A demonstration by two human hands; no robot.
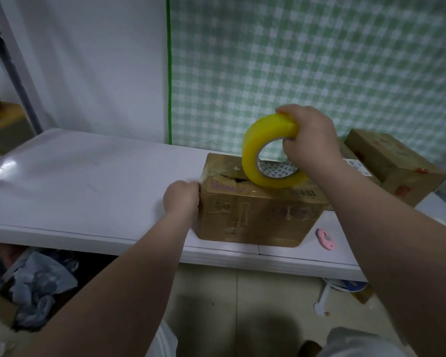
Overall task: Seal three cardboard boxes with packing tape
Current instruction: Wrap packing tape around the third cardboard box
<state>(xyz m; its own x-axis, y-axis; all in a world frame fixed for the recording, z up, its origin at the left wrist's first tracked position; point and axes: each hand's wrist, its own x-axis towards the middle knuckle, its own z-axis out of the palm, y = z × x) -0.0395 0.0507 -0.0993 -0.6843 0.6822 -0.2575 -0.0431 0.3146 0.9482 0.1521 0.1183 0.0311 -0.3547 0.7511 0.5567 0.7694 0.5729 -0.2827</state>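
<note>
Right hand (309, 140) grips the tape roll (265, 150) through its core; the roll stands on edge on the box (255, 215). Left hand (182, 197), fingers curled, sits against the box's left end; its grasp cannot be determined. The box rests on the table (88, 176). It is probably light, with stiff walls and a creased top: brace it at the corners.

White table (75, 176), cardboard box (255, 215) near its front edge, pink cutter (326, 238) beside it, another box (394, 163) far right
</note>
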